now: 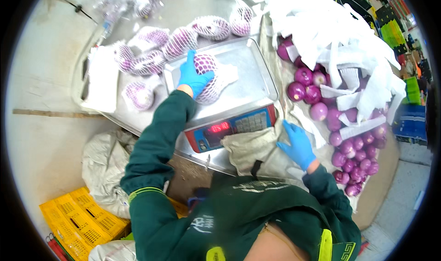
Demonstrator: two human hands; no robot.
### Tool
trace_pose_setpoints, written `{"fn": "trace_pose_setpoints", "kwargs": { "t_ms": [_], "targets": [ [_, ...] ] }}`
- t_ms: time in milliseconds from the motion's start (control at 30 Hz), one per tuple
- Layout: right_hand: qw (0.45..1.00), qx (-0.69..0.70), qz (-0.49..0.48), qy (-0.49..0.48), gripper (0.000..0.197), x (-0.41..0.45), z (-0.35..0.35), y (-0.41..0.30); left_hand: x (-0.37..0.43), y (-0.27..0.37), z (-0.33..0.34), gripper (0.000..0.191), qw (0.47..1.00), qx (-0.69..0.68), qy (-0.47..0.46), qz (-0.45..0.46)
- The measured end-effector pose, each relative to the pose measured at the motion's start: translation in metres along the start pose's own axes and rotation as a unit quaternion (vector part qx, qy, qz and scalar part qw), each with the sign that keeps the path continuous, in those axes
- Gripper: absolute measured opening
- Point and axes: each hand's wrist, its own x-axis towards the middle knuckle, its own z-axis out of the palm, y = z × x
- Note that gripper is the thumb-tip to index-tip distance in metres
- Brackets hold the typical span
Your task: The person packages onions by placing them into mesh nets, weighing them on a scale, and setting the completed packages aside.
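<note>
My left hand (195, 75), in a blue glove, grips white foam netting with red onions (205, 64) in it, on the metal pan (246, 85) of a digital scale (229, 128) with a lit red display. My right hand (297, 146), also gloved in blue, is held apart with nothing in it, over a beige cloth sack (255, 150) right of the scale. Several netted onion bundles (181, 42) lie behind and left of the pan. Loose red onions (313, 94) are heaped at the right, partly under a pile of white foam net sleeves (320, 23).
Clear plastic bags (141, 2) with netted onions lie at the far left of the metal table. A stack of white bags (103, 80) sits at its left edge. Below stand a white woven sack (103, 168) and a yellow plastic crate (79, 223). Blue crates (411, 125) are at the far right.
</note>
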Motion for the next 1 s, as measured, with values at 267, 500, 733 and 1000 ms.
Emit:
{"fn": "trace_pose_setpoints", "kwargs": {
  "t_ms": [267,500,733,1000],
  "targets": [
    [0.992,0.088,0.076,-0.045,0.066,-0.029,0.07,0.041,0.052,-0.002,-0.059,0.04,0.717,-0.661,-0.18,-0.132],
    [0.975,0.163,0.085,0.126,0.048,-0.059,0.026,0.068,0.204,-0.047,-0.105,0.043,0.814,-0.528,0.016,-0.239],
    [0.988,0.094,0.126,0.006,0.044,-0.059,-0.003,0.07,0.241,-0.068,-0.07,0.05,0.839,-0.385,0.122,-0.365],
    [0.935,-0.274,0.125,0.184,0.044,0.076,-0.02,0.127,0.176,0.077,0.03,0.039,0.966,0.087,0.014,0.244]
  ]
}}
